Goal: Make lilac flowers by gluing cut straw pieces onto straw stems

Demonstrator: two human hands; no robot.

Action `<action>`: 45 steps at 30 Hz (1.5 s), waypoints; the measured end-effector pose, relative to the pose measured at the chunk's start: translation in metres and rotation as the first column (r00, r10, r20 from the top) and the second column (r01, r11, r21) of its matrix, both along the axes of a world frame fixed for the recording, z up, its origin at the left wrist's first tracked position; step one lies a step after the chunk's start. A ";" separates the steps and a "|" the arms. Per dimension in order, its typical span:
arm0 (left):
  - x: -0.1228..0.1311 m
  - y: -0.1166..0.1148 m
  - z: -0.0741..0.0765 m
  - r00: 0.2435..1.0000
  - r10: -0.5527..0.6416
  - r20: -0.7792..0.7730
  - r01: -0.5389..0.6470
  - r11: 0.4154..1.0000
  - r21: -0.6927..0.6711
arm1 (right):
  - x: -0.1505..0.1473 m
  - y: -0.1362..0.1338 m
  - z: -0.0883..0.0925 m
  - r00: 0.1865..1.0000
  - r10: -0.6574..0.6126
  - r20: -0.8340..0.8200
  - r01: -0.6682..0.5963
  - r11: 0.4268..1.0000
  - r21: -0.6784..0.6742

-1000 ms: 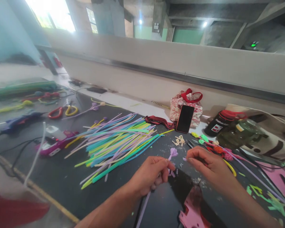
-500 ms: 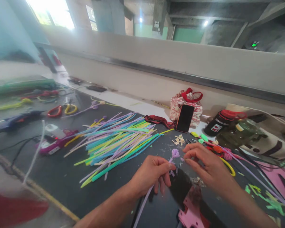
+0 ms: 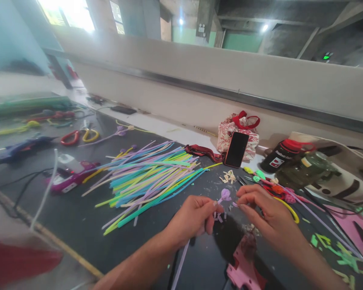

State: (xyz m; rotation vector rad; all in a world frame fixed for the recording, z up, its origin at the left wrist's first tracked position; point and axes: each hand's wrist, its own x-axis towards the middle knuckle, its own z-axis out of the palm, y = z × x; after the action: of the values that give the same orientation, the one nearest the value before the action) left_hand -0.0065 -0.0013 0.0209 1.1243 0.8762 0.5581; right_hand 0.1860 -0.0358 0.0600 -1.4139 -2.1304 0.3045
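Lilac is the colour of the work in hand: a thin lilac stem [image 3: 184,257] with a small purple bud [image 3: 225,195] at its upper tip, held just above the dark worktop [image 3: 78,217], in front of the black phone [image 3: 236,150] that leans against a patterned bag.

The bud looks small and only partly built up, so I judge this piece to be somewhere in the middle. A few short lilac offcuts [image 3: 219,217] lie on the worktop directly under the bud. Right of the phone and nearer to me, several finished blooms [image 3: 276,188] in green, orange and pink lie on their stems. Left of the phone, a large loose pile of pastel strips [image 3: 148,177] sits unused, so much material remains.

My left hand [image 3: 193,219] has its fingers [image 3: 210,207] pinched tight on the stem just below the bud; the stem runs down past my wrist towards me. My right hand [image 3: 263,211] sits just beside the bud on its right, thumb and forefinger nearly closed and pointing at it. I cannot tell whether they touch the bud or pinch a tiny piece. A pink glue gun [image 3: 245,266] lies in front of the phone, nearest to me, below my right wrist.
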 end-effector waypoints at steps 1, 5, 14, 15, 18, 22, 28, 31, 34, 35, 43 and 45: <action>0.000 0.000 0.000 0.999 -0.007 0.039 0.009 0.999 -0.046 | -0.001 0.001 0.001 1.000 0.001 -0.001 -0.001 1.000 0.002; 0.001 0.001 -0.002 0.996 -0.006 0.086 0.017 0.991 -0.129 | -0.006 0.004 0.005 1.000 0.012 0.014 -0.012 1.000 -0.014; 0.001 0.002 -0.003 0.998 -0.047 0.050 0.053 0.991 -0.122 | -0.013 0.009 0.007 0.998 0.041 0.042 -0.039 0.998 -0.039; 0.001 0.001 -0.003 0.998 -0.050 0.043 0.055 0.991 -0.122 | -0.013 0.010 0.006 0.998 0.043 0.044 -0.042 0.998 -0.038; 0.001 0.001 -0.004 0.998 -0.057 0.026 0.059 0.990 -0.125 | -0.012 0.011 0.002 0.996 0.068 0.060 -0.066 0.997 -0.036; 0.001 0.002 -0.007 0.998 -0.061 0.024 0.063 0.991 -0.116 | -0.011 0.012 -0.001 0.994 0.081 0.078 -0.078 0.996 -0.039; 0.003 0.001 -0.006 0.998 -0.059 0.004 0.059 0.991 -0.122 | -0.011 0.013 -0.005 0.993 0.071 0.094 -0.068 0.997 -0.035; 0.003 0.000 -0.005 0.998 -0.056 -0.009 0.054 0.992 -0.111 | -0.009 0.014 -0.008 0.991 0.071 0.117 -0.071 0.997 -0.006; 0.003 0.000 -0.004 0.998 -0.053 -0.018 0.051 0.993 -0.104 | -0.007 0.015 -0.009 0.988 0.071 0.139 -0.074 0.997 0.016; 0.003 0.000 -0.004 0.998 -0.053 -0.018 0.051 0.993 -0.106 | -0.007 0.015 -0.009 0.986 0.071 0.148 -0.074 0.997 0.015; 0.003 0.001 -0.005 0.999 -0.042 0.006 0.042 0.994 -0.104 | -0.011 0.006 0.003 0.994 0.058 0.096 -0.055 0.998 -0.029; 0.003 0.002 -0.005 0.999 -0.024 0.034 0.028 0.994 -0.108 | -0.010 0.003 0.007 0.997 0.048 0.065 -0.046 0.998 -0.039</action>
State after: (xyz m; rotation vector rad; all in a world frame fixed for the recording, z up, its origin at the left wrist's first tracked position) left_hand -0.0037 0.0009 0.0164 1.0237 0.8530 0.4998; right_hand 0.1760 -0.0329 0.0674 -1.4142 -2.2245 0.3216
